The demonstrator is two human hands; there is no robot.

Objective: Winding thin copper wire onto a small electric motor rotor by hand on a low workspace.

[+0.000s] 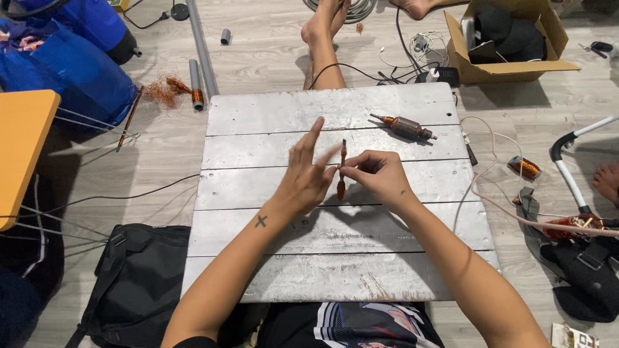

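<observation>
Over a grey wooden board point(271, 270) my right hand point(379, 175) pinches a small copper-coloured tool with a thin tip point(342, 174), held upright. My left hand point(308, 173) is raised beside it with fingers spread, the fingertips close to the tool's shaft. A motor armature with a copper winding point(405, 127) lies on the board beyond my right hand, apart from both hands.
A black bag point(138, 283) lies left of the board, an open cardboard box point(509, 42) at the far right. Grey pipes point(201, 48), tangled copper wire point(164, 89), a copper coil point(525, 167) and cables are on the floor. Another person's feet point(325, 22) rest beyond the board.
</observation>
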